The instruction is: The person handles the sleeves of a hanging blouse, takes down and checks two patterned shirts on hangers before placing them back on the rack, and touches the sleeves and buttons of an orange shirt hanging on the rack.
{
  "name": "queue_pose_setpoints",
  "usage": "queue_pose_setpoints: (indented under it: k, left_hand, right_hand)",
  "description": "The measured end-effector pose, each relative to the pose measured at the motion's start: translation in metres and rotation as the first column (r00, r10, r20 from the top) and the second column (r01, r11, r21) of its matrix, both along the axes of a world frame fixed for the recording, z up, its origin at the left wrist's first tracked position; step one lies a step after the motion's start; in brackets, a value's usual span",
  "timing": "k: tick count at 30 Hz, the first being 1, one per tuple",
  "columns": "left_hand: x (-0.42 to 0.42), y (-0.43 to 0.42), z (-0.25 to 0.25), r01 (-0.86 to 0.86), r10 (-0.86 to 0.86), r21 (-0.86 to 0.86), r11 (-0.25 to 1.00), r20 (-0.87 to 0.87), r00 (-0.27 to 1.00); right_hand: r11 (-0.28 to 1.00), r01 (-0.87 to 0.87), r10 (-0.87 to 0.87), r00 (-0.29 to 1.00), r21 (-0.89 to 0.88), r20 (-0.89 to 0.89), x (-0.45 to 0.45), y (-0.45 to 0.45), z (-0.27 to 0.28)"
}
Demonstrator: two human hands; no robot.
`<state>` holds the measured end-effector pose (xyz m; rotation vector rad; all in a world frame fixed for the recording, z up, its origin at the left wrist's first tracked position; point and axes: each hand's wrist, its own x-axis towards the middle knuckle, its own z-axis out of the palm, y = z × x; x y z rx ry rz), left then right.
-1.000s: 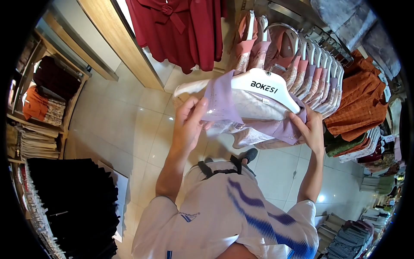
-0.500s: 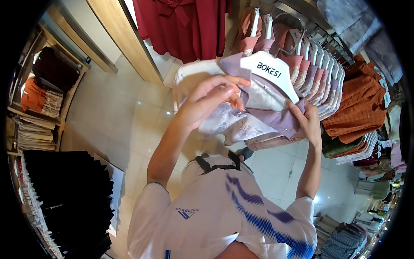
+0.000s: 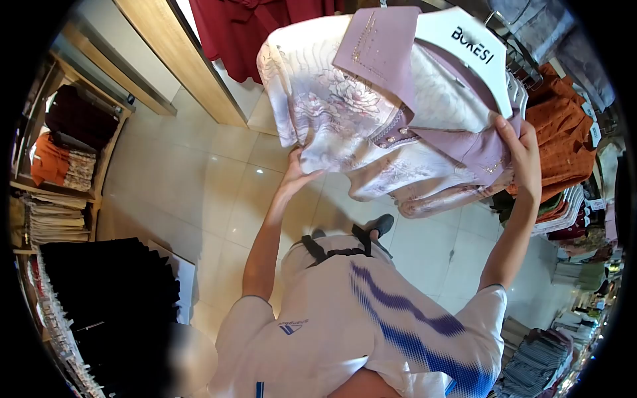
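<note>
My left hand (image 3: 296, 174) pinches a pale, flowery, silky shirt (image 3: 352, 113), some fingers hidden. My right hand (image 3: 521, 151) grips its purple collar by the white, flat hanger (image 3: 474, 56), which says BOKESI, 1 letter smudgy. The shirt is up before me. Shiny tile floor (image 3: 172, 172) lies open leftward. The picture's top cuts off a dark red top (image 3: 242, 40).

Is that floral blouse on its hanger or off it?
On: the floral blouse has the white BOKESI hanger inside its neckline, partly under the lilac collar.
</note>
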<state>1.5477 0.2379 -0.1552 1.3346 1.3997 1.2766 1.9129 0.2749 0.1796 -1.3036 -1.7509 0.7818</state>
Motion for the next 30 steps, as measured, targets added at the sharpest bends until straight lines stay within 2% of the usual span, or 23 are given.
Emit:
queue_pose_setpoints:
  k: [2,5,8,10,13,15,17,19,20,21,23,25,27,29,30]
  left_hand:
    - [-0.001,0.011,-0.014,0.001,-0.001,0.005,1.000,-0.002,1.000]
    - [-0.008,0.026,-0.039,0.074,-0.076,-0.020,0.997,-0.093,0.993]
    - [-0.007,0.034,-0.057,0.113,-0.117,-0.111,0.987,-0.029,0.993]
    - [-0.008,0.023,-0.069,0.090,-0.060,-0.299,0.950,0.106,0.993]
    - [-0.015,0.009,-0.093,0.076,-0.026,-0.288,0.955,0.174,0.984]
    - [-0.022,-0.009,-0.093,0.109,-0.064,-0.295,0.949,0.158,0.985]
    - [-0.034,-0.025,-0.081,0.137,-0.097,-0.305,0.942,0.143,0.985]
    - [-0.045,-0.039,-0.057,0.291,-0.270,-0.322,0.901,0.110,0.957]
    - [-0.041,-0.055,-0.025,0.303,-0.217,-0.237,0.923,0.332,0.918]
    - [-0.041,-0.061,-0.004,0.299,-0.212,-0.243,0.923,0.329,0.920]
    - [-0.042,-0.073,0.024,0.374,-0.190,-0.223,0.900,0.571,0.799]
    - [-0.039,-0.081,0.052,0.379,-0.225,-0.210,0.901,0.521,0.824]
    - [-0.041,-0.085,0.082,0.388,-0.262,-0.193,0.901,0.470,0.843]
    - [-0.039,-0.083,0.111,0.436,-0.343,-0.343,0.832,0.300,0.890]
    - [-0.038,-0.085,0.123,0.434,-0.342,-0.343,0.833,0.298,0.891]
  right_hand:
    - [1.000,-0.018,0.018,1.000,0.012,-0.022,-0.003,-0.001,0.013]
    - [0.998,-0.027,0.027,1.000,0.058,0.003,-0.008,-0.007,0.029]
    - [0.994,0.027,-0.022,0.998,0.102,-0.052,-0.016,-0.016,0.041]
    - [0.992,0.043,-0.040,0.999,0.116,-0.031,-0.009,-0.020,0.042]
    - [0.991,0.075,-0.073,0.997,0.114,-0.015,-0.009,-0.026,0.044]
    - [0.983,0.120,-0.124,0.992,0.140,0.021,-0.013,-0.026,0.046]
    - [0.985,0.114,-0.118,0.993,0.133,0.024,-0.010,-0.022,0.044]
    - [0.970,0.151,-0.166,0.984,0.192,0.065,-0.008,-0.016,0.040]
    - [0.971,0.149,-0.163,0.985,0.188,0.062,-0.008,-0.015,0.038]
    - [0.963,0.161,-0.183,0.979,0.216,0.086,-0.007,-0.013,0.037]
    - [0.957,0.167,-0.197,0.975,0.237,0.106,-0.008,-0.010,0.035]
    - [0.943,0.182,-0.232,0.960,0.278,0.158,-0.008,-0.006,0.032]
    - [0.949,0.179,-0.218,0.967,0.262,0.131,-0.008,0.000,0.030]
    - [0.929,0.192,-0.259,0.949,0.317,0.182,-0.005,0.006,0.029]
    - [0.929,0.192,-0.258,0.949,0.318,0.180,-0.006,0.006,0.028]
